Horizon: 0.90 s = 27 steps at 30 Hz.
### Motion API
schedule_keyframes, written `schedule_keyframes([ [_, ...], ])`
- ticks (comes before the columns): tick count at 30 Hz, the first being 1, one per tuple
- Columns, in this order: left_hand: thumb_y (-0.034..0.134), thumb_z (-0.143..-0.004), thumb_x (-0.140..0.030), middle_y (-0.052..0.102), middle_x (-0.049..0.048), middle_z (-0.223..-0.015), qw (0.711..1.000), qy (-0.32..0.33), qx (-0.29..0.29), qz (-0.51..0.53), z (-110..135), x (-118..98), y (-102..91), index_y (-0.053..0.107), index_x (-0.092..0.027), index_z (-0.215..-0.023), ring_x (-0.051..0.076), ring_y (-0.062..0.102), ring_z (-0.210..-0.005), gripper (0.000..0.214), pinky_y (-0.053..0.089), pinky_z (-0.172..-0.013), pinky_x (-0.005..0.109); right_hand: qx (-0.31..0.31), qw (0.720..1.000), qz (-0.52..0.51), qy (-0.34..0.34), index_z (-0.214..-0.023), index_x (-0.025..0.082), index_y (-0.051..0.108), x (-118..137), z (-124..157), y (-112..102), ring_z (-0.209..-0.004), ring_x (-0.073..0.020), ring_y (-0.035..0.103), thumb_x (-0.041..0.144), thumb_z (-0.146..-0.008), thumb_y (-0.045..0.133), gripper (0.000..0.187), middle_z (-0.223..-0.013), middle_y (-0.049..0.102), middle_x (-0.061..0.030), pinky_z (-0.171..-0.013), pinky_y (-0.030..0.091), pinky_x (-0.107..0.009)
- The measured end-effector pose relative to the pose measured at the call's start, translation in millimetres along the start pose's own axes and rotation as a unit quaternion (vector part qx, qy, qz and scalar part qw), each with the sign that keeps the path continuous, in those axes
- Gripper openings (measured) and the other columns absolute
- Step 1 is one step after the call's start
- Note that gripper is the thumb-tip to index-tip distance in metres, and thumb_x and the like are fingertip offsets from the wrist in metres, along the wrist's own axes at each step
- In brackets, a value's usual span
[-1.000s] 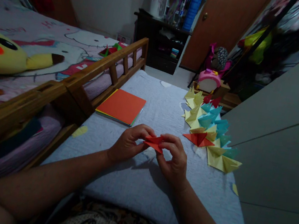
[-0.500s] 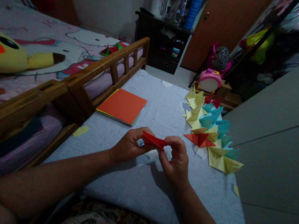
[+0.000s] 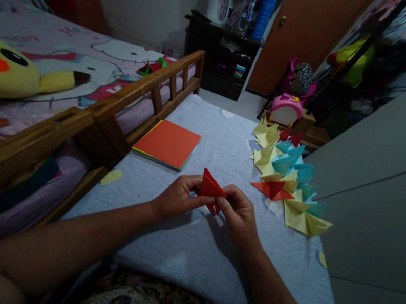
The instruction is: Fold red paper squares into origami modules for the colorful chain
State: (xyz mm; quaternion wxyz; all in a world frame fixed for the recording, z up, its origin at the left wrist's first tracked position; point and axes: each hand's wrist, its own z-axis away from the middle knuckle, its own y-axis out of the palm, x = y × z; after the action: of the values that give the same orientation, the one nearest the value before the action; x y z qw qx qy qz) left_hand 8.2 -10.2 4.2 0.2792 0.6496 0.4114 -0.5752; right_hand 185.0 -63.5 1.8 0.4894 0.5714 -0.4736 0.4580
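A small red folded paper is held up just above the bed, its layered faces and pointed tip turned upward. My left hand pinches its left side, thumb across the front and fingers behind. On the right edge, my right hand grips it between thumb and index finger. To the right lie several folded paper figures in pale yellow, blue and red. A stack of square paper, orange-red on top, rests beyond my left hand.
A wooden bed rail runs along the left, with a yellow plush toy on the neighbouring bed behind it. A grey panel stands close on the right. Past the bed's far edge are a dark cabinet and a pink toy case.
The red folded paper has been turned from nearly edge-on to show its broad triangular face, tip up. Both hands stay in about the same place and keep hold of it.
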Motion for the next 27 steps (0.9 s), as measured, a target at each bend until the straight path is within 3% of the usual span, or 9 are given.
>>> schedule_keyframes([
  [4, 0.078, -0.079, -0.031, 0.076, 0.0069, -0.088, 0.998, -0.046, 0.019, 0.034, -2, 1, -1.3, 0.078, -0.015, -0.093, 0.019, 0.066, -0.079, 0.021, 0.051, -0.077, 0.033, -0.002, 0.999, -0.029, 0.031, -0.086, 0.021, 0.064, -1, -1, 0, -0.063, -0.0114, 0.054, 0.04, -0.083, 0.075, 0.023, -0.074, 0.061, 0.0027, -0.06, 0.044, -0.024],
  [7, 0.078, -0.079, -0.033, 0.075, 0.0065, -0.085, 0.997, -0.059, 0.037, 0.027, -1, 1, -0.8, 0.077, -0.014, -0.089, 0.018, 0.066, -0.076, 0.022, 0.051, -0.072, 0.031, 0.0, 0.999, -0.014, 0.045, -0.085, 0.021, 0.064, 0, -1, 1, -0.063, -0.0113, 0.055, 0.042, -0.081, 0.076, 0.025, -0.073, 0.061, 0.0026, -0.058, 0.044, -0.024],
  [15, 0.075, -0.08, -0.033, 0.074, 0.0075, -0.087, 0.991, -0.084, 0.055, 0.088, -2, 6, 5.0, 0.076, -0.013, -0.094, 0.017, 0.065, -0.077, 0.025, 0.051, -0.072, 0.03, -0.012, 0.999, -0.021, 0.044, -0.076, 0.021, 0.064, 1, -4, 1, -0.06, -0.011, 0.051, 0.045, -0.081, 0.076, 0.027, -0.067, 0.059, 0.0029, -0.056, 0.044, -0.024],
  [22, 0.069, -0.084, -0.038, 0.063, 0.0027, -0.069, 0.983, -0.098, 0.152, 0.043, 0, 9, 2.8, 0.072, -0.012, -0.08, 0.011, 0.052, -0.061, 0.026, 0.039, -0.058, 0.026, 0.002, 0.999, 0.0, 0.051, -0.08, 0.02, 0.067, 0, -4, 1, -0.062, -0.0118, 0.052, 0.046, -0.08, 0.076, 0.027, -0.07, 0.06, 0.0015, -0.056, 0.043, -0.024],
  [27, 0.067, -0.084, -0.036, 0.063, 0.003, -0.072, 0.974, -0.096, 0.199, 0.056, 0, 13, 4.3, 0.071, -0.012, -0.084, 0.012, 0.052, -0.064, 0.024, 0.04, -0.061, 0.026, -0.017, 0.997, -0.009, 0.069, -0.073, 0.019, 0.065, -3, -4, -1, -0.055, -0.0097, 0.047, 0.045, -0.082, 0.074, 0.029, -0.064, 0.057, 0.0026, -0.051, 0.037, -0.022],
])
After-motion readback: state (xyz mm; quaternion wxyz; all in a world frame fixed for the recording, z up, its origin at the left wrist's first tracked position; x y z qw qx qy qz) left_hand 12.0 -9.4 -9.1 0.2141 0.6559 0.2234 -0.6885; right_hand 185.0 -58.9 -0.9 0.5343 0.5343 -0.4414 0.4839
